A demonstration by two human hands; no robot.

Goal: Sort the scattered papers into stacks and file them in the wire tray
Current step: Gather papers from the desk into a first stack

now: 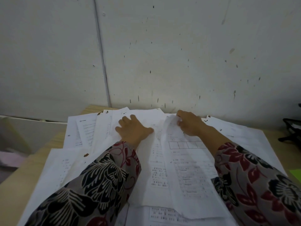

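Both arms reach forward in floral sleeves over the papers, which overlap and cover most of the table up to the wall. Left hand lies palm down on the pile, fingers straight and spread; right hand curls over the far edge of a printed sheet, pinching it so the edge crumples upward. Tray — dark, partly cut off — sits at far right, well apart from both hands.
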